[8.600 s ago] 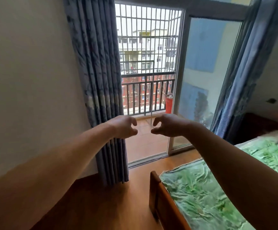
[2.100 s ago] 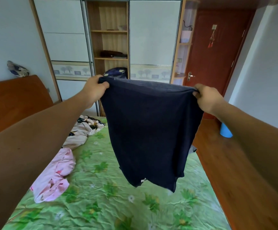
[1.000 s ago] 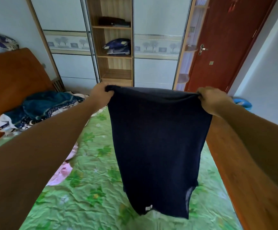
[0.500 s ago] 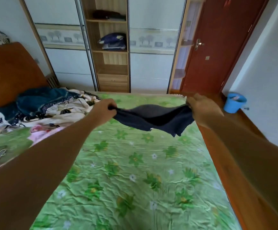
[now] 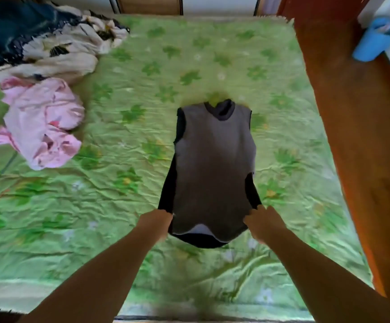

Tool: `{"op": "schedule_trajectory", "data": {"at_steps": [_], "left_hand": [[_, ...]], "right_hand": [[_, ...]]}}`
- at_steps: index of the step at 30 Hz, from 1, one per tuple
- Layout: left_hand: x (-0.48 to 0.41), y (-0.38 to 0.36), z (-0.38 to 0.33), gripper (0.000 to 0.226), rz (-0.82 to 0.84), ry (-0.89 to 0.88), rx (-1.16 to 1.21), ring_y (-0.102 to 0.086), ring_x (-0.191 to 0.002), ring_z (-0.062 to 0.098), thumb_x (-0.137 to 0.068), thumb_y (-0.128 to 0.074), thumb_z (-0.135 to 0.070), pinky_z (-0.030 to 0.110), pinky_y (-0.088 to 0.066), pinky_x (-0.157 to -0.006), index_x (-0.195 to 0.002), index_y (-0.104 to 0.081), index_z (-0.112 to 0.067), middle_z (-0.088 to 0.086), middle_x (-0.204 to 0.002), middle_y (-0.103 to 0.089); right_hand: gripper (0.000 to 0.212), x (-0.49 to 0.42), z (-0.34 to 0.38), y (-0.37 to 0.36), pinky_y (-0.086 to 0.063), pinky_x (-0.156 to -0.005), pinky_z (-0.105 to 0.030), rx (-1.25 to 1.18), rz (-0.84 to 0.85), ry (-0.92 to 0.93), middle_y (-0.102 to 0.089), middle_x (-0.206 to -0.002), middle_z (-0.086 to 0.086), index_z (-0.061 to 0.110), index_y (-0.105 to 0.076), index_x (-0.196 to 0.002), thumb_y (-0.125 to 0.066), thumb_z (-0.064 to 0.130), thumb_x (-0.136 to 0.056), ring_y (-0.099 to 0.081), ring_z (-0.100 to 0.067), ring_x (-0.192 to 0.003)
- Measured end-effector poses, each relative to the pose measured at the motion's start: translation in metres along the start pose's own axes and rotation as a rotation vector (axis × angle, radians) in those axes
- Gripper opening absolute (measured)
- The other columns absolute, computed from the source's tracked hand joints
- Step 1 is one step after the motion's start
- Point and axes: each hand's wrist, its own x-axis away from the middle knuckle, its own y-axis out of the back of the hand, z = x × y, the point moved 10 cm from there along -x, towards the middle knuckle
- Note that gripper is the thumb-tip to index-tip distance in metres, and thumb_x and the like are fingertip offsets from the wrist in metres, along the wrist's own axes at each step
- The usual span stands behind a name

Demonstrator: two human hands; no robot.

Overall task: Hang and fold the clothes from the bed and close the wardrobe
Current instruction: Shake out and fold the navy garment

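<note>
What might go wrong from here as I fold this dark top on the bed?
The dark top is not flat: its collar looks turned over at the far end and the hem bows between your left hand and right hand, so a fold now would likely trap creases. The green bedsheet under it is rumpled, so dragging the top may bunch both.

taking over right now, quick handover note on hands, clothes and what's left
Hands: left hand and right hand each grip the near hem of the dark top, spread over the green bed sheet, collar away from you.
The pink garment and a heap of clothes lie crumpled at the bed's far left.
Done: nothing folded or hung in view.
Left: fold the dark top, sort the rest, close the wardrobe, seen only at the top edge.
</note>
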Motion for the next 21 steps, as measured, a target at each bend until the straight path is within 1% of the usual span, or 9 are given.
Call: {"op": "schedule_trajectory", "data": {"at_steps": [3, 6, 11, 13, 14, 16, 18, 19, 21], "left_hand": [[-0.012, -0.062, -0.003, 0.04, 0.089, 0.031, -0.077, -0.061, -0.119, 0.029, -0.094, -0.053, -0.017, 0.043, -0.052, -0.091, -0.134, -0.053, -0.019, 0.005, -0.128, -0.059], [-0.024, -0.101, -0.003, 0.038, 0.104, 0.064, -0.123, -0.063, -0.116, 0.03, -0.097, -0.052, -0.017, 0.041, -0.052, -0.09, -0.135, -0.055, -0.016, 0.006, -0.126, -0.063], [-0.044, -0.137, 0.002, 0.035, 0.159, 0.087, -0.18, -0.065, -0.114, 0.03, -0.095, -0.057, -0.018, 0.04, -0.052, -0.087, -0.13, -0.06, -0.013, 0.006, -0.124, -0.064], [-0.051, -0.143, 0.006, 0.041, 0.179, 0.108, -0.164, -0.065, -0.114, 0.03, -0.094, -0.059, -0.023, 0.04, -0.052, -0.087, -0.134, -0.057, -0.015, 0.006, -0.124, -0.064], [-0.054, -0.143, 0.007, 0.047, 0.173, 0.124, -0.136, -0.064, -0.114, 0.031, -0.093, -0.058, -0.024, 0.04, -0.052, -0.087, -0.139, -0.052, -0.017, 0.007, -0.125, -0.063], [-0.062, -0.135, 0.008, 0.052, 0.102, 0.167, -0.039, -0.062, -0.115, 0.031, -0.096, -0.051, -0.026, 0.04, -0.05, -0.088, -0.147, -0.042, -0.021, 0.007, -0.127, -0.06], [-0.07, -0.116, 0.011, 0.037, -0.038, 0.229, 0.127, -0.062, -0.113, 0.033, -0.099, -0.047, -0.028, 0.042, -0.051, -0.086, -0.135, -0.049, -0.018, 0.01, -0.124, -0.058], [-0.075, -0.107, 0.013, 0.032, -0.099, 0.262, 0.217, -0.062, -0.111, 0.034, -0.099, -0.049, -0.029, 0.044, -0.051, -0.086, -0.126, -0.05, -0.013, 0.012, -0.122, -0.057], [-0.084, -0.099, 0.017, 0.029, -0.15, 0.318, 0.363, -0.062, -0.111, 0.037, -0.098, -0.054, -0.028, 0.045, -0.051, -0.086, -0.119, -0.046, -0.009, 0.015, -0.12, -0.057]], "right_hand": [[0.036, -0.01, 0.034, -0.056, -0.042, -0.095, -0.042, -0.024, 0.128, 0.04, -0.059, -0.126, -0.006, 0.027, -0.058, -0.128, -0.043, 0.015, -0.097, -0.051, -0.03, -0.12], [0.037, -0.019, 0.055, -0.095, -0.041, -0.095, -0.042, -0.046, 0.175, 0.053, -0.06, -0.126, -0.004, 0.029, -0.058, -0.128, -0.043, 0.016, -0.097, -0.052, -0.029, -0.12], [0.038, -0.034, 0.061, -0.137, -0.041, -0.093, -0.041, -0.107, 0.253, 0.007, -0.06, -0.127, -0.003, 0.029, -0.058, -0.129, -0.041, 0.017, -0.098, -0.051, -0.029, -0.121], [0.038, -0.037, 0.062, -0.146, -0.042, -0.094, -0.043, -0.182, 0.304, -0.01, -0.057, -0.129, -0.005, 0.027, -0.054, -0.129, -0.044, 0.02, -0.094, -0.05, -0.03, -0.12], [0.039, -0.038, 0.062, -0.15, -0.044, -0.094, -0.043, -0.228, 0.338, -0.014, -0.056, -0.128, -0.006, 0.027, -0.053, -0.128, -0.046, 0.024, -0.09, -0.05, -0.03, -0.119], [0.045, -0.041, 0.061, -0.153, -0.045, -0.089, -0.043, -0.331, 0.432, -0.039, -0.058, -0.123, -0.006, 0.025, -0.056, -0.124, -0.047, 0.032, -0.081, -0.054, -0.03, -0.114], [0.047, -0.049, 0.054, -0.147, -0.048, -0.082, -0.04, -0.448, 0.471, -0.087, -0.062, -0.116, -0.003, 0.024, -0.062, -0.118, -0.044, 0.035, -0.075, -0.06, -0.029, -0.105], [0.044, -0.056, 0.047, -0.141, -0.049, -0.082, -0.04, -0.506, 0.436, -0.117, -0.063, -0.115, -0.003, 0.024, -0.062, -0.116, -0.044, 0.035, -0.077, -0.062, -0.029, -0.104], [0.033, -0.074, 0.03, -0.122, -0.052, -0.086, -0.041, -0.623, 0.279, -0.188, -0.063, -0.118, -0.005, 0.022, -0.06, -0.115, -0.044, 0.028, -0.087, -0.063, -0.031, -0.106]]}}
